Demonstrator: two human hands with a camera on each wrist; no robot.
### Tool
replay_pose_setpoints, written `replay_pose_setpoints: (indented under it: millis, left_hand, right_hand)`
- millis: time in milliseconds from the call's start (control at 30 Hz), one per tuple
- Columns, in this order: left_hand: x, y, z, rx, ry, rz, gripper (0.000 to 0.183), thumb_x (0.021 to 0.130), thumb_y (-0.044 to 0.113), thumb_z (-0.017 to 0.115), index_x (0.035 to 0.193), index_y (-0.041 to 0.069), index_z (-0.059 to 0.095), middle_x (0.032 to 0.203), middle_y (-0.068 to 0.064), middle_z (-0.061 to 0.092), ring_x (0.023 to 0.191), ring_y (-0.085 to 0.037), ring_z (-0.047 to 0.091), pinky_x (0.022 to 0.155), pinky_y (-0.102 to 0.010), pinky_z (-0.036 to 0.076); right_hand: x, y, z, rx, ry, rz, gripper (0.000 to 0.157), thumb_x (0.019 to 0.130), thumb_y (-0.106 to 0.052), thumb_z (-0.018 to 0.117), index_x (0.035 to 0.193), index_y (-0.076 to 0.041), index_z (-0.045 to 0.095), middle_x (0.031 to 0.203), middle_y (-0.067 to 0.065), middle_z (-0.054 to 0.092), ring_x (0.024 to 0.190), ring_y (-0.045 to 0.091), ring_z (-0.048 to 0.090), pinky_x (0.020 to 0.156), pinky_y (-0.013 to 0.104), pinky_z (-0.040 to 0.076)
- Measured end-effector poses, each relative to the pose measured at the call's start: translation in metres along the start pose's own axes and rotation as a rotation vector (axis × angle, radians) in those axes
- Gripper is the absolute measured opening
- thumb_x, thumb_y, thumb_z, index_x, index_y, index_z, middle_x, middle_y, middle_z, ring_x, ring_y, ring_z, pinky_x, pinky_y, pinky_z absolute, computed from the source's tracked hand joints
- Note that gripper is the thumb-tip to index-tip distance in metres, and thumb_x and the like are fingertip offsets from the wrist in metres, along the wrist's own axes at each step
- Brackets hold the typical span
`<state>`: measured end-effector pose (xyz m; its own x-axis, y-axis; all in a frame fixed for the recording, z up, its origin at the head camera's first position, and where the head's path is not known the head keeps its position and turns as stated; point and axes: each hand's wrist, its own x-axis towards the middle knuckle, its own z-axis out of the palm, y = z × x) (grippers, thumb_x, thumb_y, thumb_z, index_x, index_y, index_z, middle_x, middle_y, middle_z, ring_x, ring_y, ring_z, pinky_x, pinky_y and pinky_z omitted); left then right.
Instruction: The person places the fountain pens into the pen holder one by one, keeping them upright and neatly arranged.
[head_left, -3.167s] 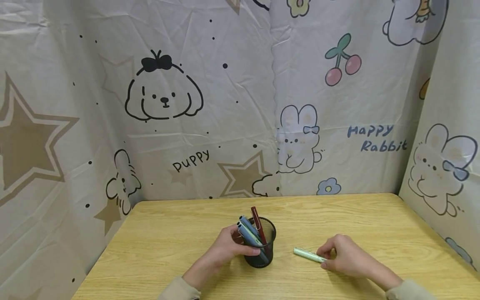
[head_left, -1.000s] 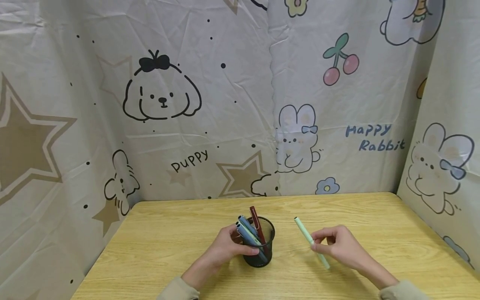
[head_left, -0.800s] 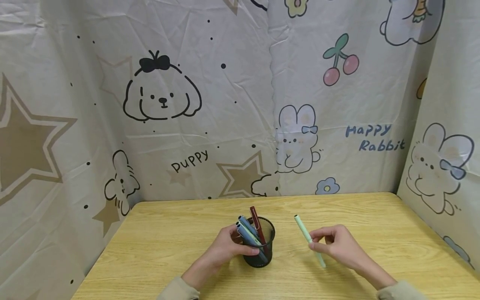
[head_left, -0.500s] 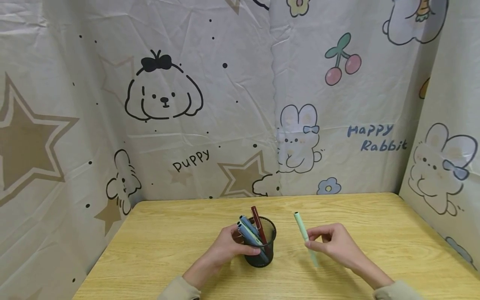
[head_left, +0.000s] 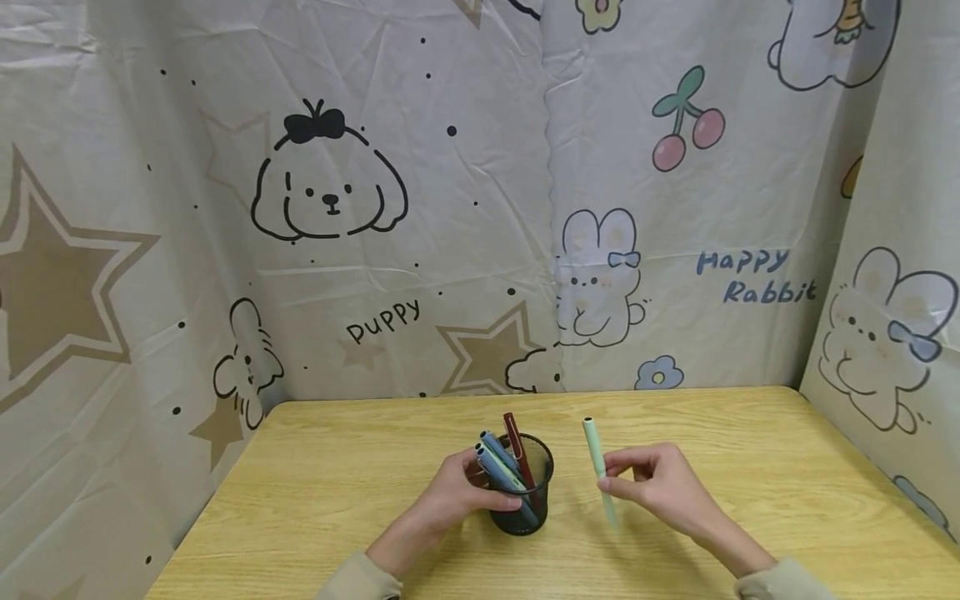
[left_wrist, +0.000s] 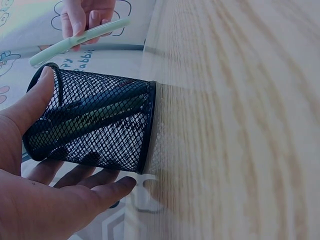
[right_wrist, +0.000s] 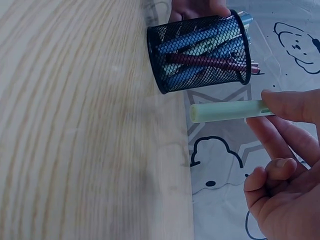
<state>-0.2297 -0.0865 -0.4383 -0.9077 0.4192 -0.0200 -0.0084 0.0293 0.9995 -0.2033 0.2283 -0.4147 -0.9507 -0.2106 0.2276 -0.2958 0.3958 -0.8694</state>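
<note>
A black mesh pen cup stands on the wooden table, and my left hand grips its side, thumb at the rim. Leaning inside the cup are blue pens, a dark red pen and a light green one, partly seen through the mesh. To the cup's right, my right hand pinches a light green pen between thumb and fingers. That pen is nearly upright, beside the cup, with its lower end off the table in the right wrist view; its middle is covered by the fingertips.
The wood-grain table reaches back to a printed cloth with puppy and rabbit drawings. More of this cloth hangs along the left and right sides.
The light green pen lay on the table at first; my right hand has lifted it, tilted it upright and carried it left toward the cup. My left hand and the cup have stayed put.
</note>
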Motion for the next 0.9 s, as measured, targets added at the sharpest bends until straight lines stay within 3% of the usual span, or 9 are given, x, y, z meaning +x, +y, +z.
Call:
replay_pose_setpoints:
  millis: [900]
  left_hand:
    - [-0.001,0.0,0.0,0.002,0.005,-0.016,0.06,0.081,0.002,0.09,0.136,0.002,0.065,0.12,-0.009,0.072,0.118,-0.027,0.066,0.099,-0.04,0.056]
  right_hand:
    - [0.012,-0.029,0.007,0.003,0.043,-0.033,0.028,0.086,-0.016,0.089,0.108,-0.001,0.083,0.093,0.004,0.078,0.056,0.008,0.035,0.052,0.023,0.031]
